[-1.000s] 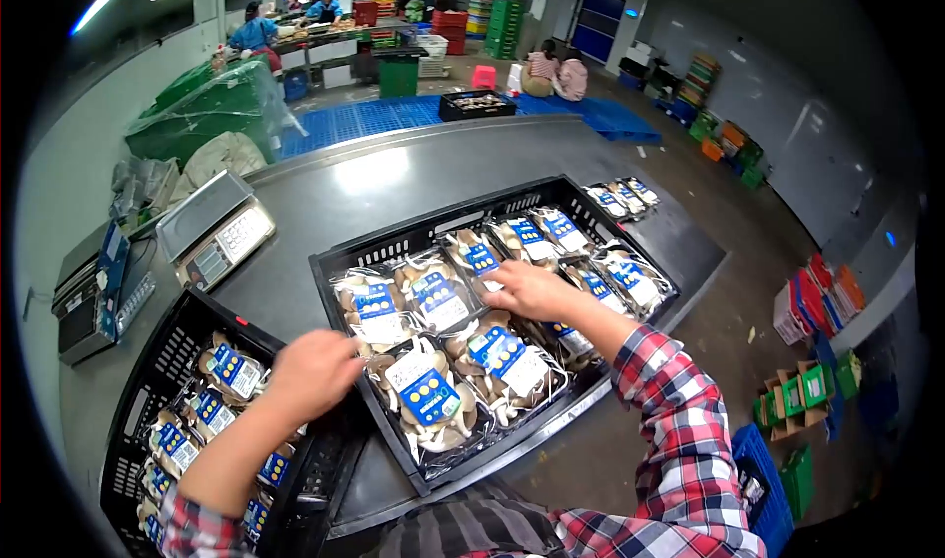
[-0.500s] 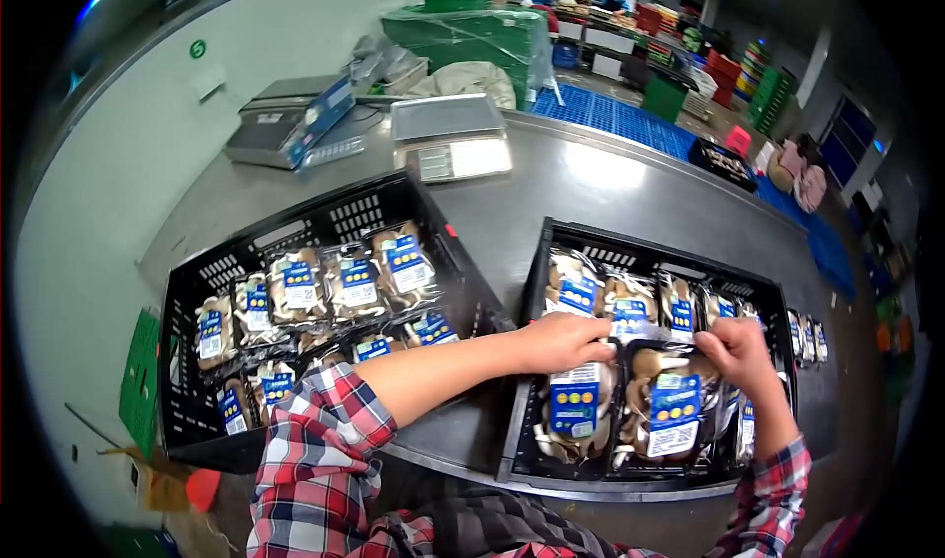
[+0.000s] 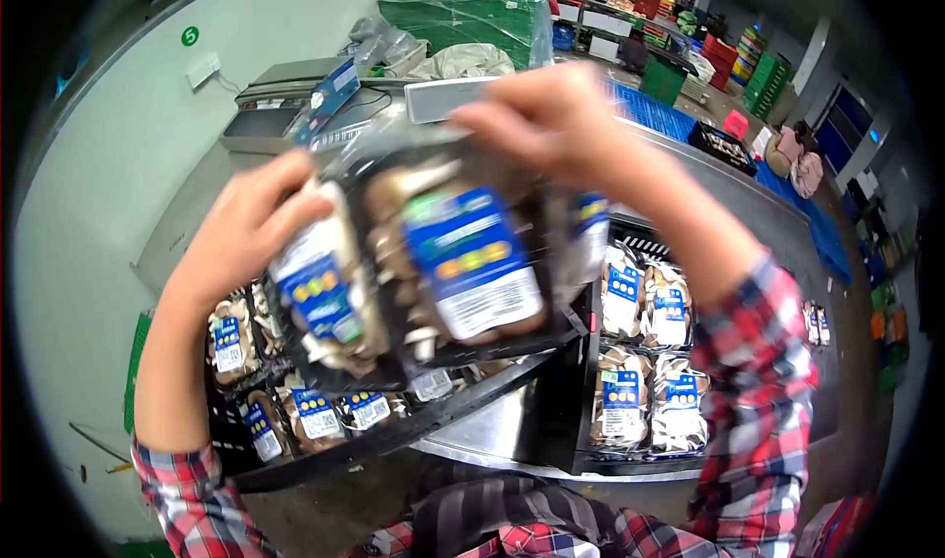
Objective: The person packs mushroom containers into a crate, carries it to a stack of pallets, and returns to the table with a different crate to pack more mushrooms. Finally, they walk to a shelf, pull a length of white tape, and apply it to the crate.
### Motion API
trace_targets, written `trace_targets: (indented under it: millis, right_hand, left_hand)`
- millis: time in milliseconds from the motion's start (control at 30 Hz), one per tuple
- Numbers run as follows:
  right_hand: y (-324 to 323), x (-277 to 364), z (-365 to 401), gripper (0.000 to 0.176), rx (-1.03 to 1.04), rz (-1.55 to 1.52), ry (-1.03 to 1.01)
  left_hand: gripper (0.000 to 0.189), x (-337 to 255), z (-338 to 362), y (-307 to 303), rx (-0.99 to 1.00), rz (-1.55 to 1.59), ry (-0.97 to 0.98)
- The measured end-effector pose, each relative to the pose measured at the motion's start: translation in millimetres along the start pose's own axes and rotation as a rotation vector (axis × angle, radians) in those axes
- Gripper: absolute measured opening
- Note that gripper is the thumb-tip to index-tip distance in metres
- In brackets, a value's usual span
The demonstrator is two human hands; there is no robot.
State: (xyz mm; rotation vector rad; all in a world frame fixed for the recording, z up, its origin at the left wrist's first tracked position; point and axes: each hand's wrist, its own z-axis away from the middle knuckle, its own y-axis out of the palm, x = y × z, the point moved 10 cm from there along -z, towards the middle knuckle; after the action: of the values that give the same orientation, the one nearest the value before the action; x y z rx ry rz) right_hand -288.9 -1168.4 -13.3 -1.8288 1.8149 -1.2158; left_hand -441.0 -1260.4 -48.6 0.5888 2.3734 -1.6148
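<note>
Left hand (image 3: 241, 233): raised high and close to the camera; the fingers are curled and clamped on the left edge of the left pack (image 3: 320, 297), with the thumb lying on its front.
Right hand (image 3: 551, 115): also raised, above the packs; the fingers are bent down together and grip the upper edge of the middle pack (image 3: 468, 263).
Left pack: a clear wrapped tray of mushrooms with a blue label, tilted, held in the air over the left crate (image 3: 394, 435).
Middle pack: the same kind of tray, just beside the left pack and touching it, with its blue and white label facing the camera; it is blurred.
Third pack (image 3: 589, 233): only a strip with a blue label shows next to the right wrist; it is not possible to tell which hand carries it.
Left crate: black, on the table (image 3: 497, 430) under the lifted packs; more packs (image 3: 317, 415) lie inside it.
Right crate (image 3: 581, 401): black, just beside the left crate; four labelled packs (image 3: 622, 405) are visible in it in two rows.
Sleeves: red checked, the right sleeve (image 3: 758, 381) is over the right crate.
Scale (image 3: 448, 95): stands on the table behind the hands, partly hidden by them.
Background: stacked green crates under plastic film (image 3: 472, 17) and other people far behind.
</note>
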Motion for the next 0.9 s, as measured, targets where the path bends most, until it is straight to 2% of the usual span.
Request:
trace_targets:
  millis: [67,133,200,267,333,400,433,467,500,533,567,600,633,667,733,800,833,867,900]
  right_hand:
    - [60,5,-18,0.033,0.082,0.058,-0.131]
    - [129,-24,-16,0.033,0.259,-0.139,0.023]
    - [197,-45,4,0.033,0.505,-0.159,0.079]
    - [256,-62,45,0.035,0.707,-0.098,0.126]
    - [319,-95,81,0.034,0.729,-0.046,0.066]
    - [367,-130,91,0.031,0.768,0.001,0.037]
    - [377,-131,91,0.03,0.794,0.112,0.014]
    - [380,-120,90,0.031,0.811,0.165,-0.09]
    - [304,-86,75,0.033,0.525,0.079,-0.088]
    - [293,-77,63,0.036,0.54,0.17,-0.085]
    - [232,-44,57,0.04,0.227,0.048,-0.25]
    - [191,-44,61,0.04,0.163,0.192,-0.196]
    - [150,-50,73,0.038,0.218,0.158,-0.06]
    - [108,-57,92,0.037,0.268,0.113,0.061]
    - [37,-87,149,0.033,0.066,0.239,0.127]
    - [-41,-126,230,0.027,-0.016,0.306,0.28]
    - [-67,-158,271,0.022,0.152,0.424,0.501]
    - [-103,-178,319,0.019,0.186,0.528,0.647]
    - [-141,-194,368,0.016,0.135,0.624,0.755]
  left_hand:
    - [0.022,48,24,7,0.027,-0.067,-0.142]
    - [0.024,94,50,37,0.087,0.061,-0.286]
    - [0.026,134,77,83,0.133,-0.018,-0.303]
    - [0.027,150,102,141,0.286,-0.056,-0.4]
    - [0.027,163,118,188,0.188,-0.086,-0.266]
    - [0.026,185,123,213,0.312,0.1,-0.408]
    - [0.025,188,123,218,0.343,0.05,-0.34]
    - [0.028,176,115,212,0.38,0.069,-0.356]
    - [0.04,167,109,215,0.487,-0.027,-0.359]
    - [0.037,175,103,215,0.573,-0.394,-0.318]
    - [0.031,160,86,209,0.568,-0.622,-0.164]
    - [0.021,144,67,200,0.482,-0.619,-0.086]
    - [0.016,118,44,187,0.263,-0.512,0.043]
    - [0.01,54,23,166,0.074,-0.318,0.136]
    - [0.011,-9,-5,167,0.028,-0.004,0.28]
    - [0.007,-83,-21,180,0.039,0.14,0.392]
    - [0.008,-120,-26,192,0.059,0.199,0.496]
    - [0.007,-150,-31,207,0.093,0.246,0.523]
    - [0.008,-180,-34,224,0.11,0.29,0.58]
